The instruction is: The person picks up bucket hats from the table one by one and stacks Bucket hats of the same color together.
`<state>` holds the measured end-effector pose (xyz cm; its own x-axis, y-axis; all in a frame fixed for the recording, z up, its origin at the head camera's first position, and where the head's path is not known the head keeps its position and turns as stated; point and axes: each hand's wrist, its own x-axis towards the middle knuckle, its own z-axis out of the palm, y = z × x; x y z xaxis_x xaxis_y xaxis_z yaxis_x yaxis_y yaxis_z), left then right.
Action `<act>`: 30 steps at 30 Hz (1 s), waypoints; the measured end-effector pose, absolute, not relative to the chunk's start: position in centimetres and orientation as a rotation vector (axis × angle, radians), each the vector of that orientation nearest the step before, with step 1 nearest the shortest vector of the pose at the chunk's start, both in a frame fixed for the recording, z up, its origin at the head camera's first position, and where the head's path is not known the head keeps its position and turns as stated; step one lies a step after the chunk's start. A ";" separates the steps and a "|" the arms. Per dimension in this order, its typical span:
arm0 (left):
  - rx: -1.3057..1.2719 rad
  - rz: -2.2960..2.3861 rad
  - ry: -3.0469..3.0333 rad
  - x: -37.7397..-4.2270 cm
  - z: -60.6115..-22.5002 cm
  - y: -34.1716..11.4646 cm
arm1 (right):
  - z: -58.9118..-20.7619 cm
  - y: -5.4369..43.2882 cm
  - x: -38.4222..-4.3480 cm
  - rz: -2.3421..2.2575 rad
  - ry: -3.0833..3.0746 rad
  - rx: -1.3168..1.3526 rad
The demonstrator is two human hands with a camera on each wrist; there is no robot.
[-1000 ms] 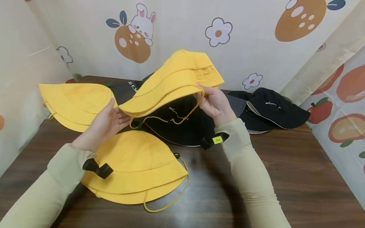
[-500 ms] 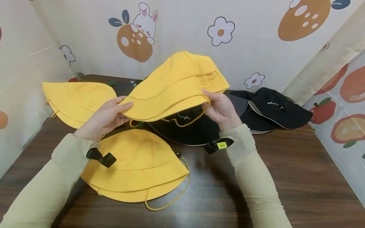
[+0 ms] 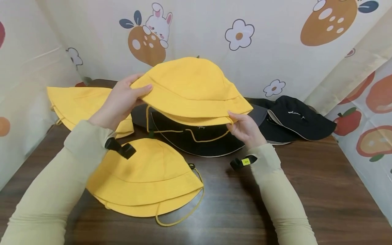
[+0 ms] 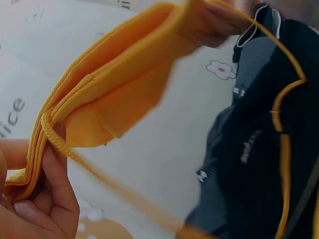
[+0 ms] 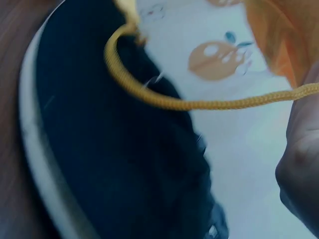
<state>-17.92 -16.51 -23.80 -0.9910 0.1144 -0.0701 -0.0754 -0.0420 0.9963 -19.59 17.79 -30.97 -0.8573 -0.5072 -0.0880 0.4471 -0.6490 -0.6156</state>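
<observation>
1. Hat (image 3: pixel 190 85), yellow, is held up in the air above the table, crown uppermost and tilted, its left end higher than its right.
2. Left hand (image 3: pixel 120 97) pinches the brim's left end, thumb on top; right hand (image 3: pixel 245 129) grips the lower right edge, thumb against the cloth. Both are closed on the brim.
3. Cord (image 5: pixel 214 105) hangs in a loop beneath the brim. To handle this well, I would leave it outside the fingers so that it does not snag.
4. Since the cloth looks soft, an even, light pull from both sides should spread the brim without creasing it; lowering the left hand a little would level it.
5. Nearer yellow hat (image 3: pixel 147 170) lies on the table (image 3: pixel 321 197) below; far yellow hat (image 3: pixel 76 102) is behind the left forearm. Clearance above both seems worth minding.
6. Black hat (image 3: pixel 190 144) lies behind, partly hidden; dark hats (image 3: pixel 303 117) overlap at the right.
</observation>
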 end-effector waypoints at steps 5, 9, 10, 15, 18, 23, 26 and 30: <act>0.193 2.149 2.155 -18.1 -22.2 -14.2 | -32.4 18.8 -19.8 -2.405 1.046 0.007; 0.326 2.150 2.176 -17.2 -22.4 -13.2 | -32.9 19.7 -20.0 -2.364 1.219 0.046; 0.345 2.152 2.172 -16.8 -22.5 -13.0 | -32.9 20.1 -20.1 -2.355 1.292 0.073; 0.370 2.146 2.107 -15.2 -23.1 -12.7 | -32.4 21.7 -20.2 -2.257 1.730 0.172; 0.375 2.124 2.070 -14.5 -23.3 -12.9 | -31.8 22.2 -20.4 -2.079 1.952 0.096; 0.357 2.160 1.966 -13.6 -23.4 -13.3 | -31.5 22.2 -20.9 -1.657 2.139 -0.180; 0.341 2.191 1.904 -13.3 -23.5 -13.5 | -31.8 22.1 -21.0 -1.543 2.090 -0.298; 0.316 2.205 1.866 -12.9 -24.0 -14.1 | -32.3 21.8 -20.8 -1.445 1.999 -0.413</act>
